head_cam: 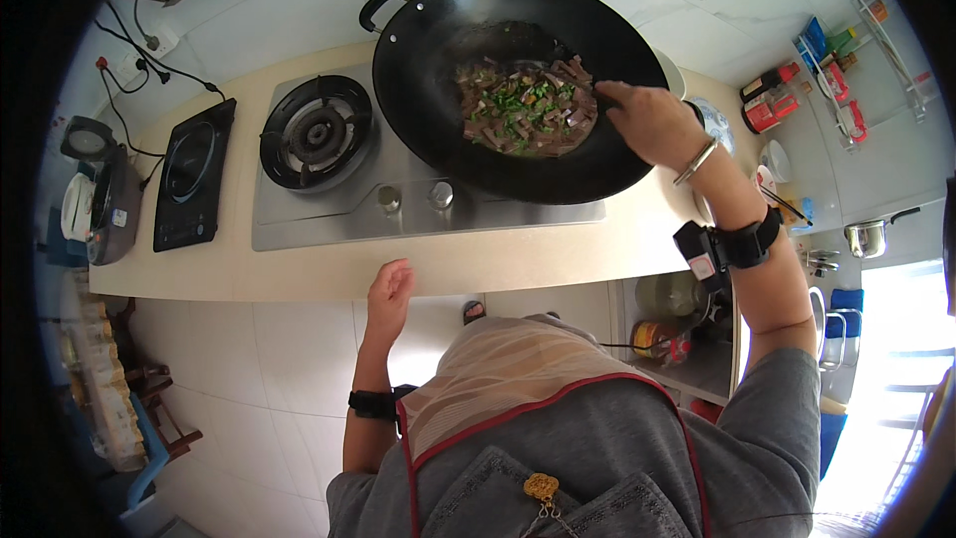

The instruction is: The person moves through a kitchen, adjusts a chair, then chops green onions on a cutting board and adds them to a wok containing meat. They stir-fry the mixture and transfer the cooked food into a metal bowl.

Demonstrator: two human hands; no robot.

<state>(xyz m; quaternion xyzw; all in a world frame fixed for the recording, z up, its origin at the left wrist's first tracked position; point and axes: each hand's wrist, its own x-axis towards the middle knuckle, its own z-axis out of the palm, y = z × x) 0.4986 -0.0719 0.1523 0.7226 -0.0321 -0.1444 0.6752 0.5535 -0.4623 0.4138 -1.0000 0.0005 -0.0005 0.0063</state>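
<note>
A large black wok (426, 104) sits on the right side of the steel gas hob (328, 220). Inside it lies a mix of brownish-red strips of food with chopped green herbs (523, 108) on top. My right hand (650, 119) reaches over the wok's right part, index finger and thumb at the right edge of the food; whether something small is between them cannot be made out. My left hand (390, 291) hangs just in front of the counter's edge, fingers slightly curled, holding nothing visible.
Left of the wok is a bare gas burner (318, 132), then a black induction cooktop (196, 172) and a rice cooker (116, 202). Red-capped bottles (769, 108), white bowls (777, 160) and chopsticks (788, 205) stand at the right. An open cabinet (687, 366) holds jars below the counter.
</note>
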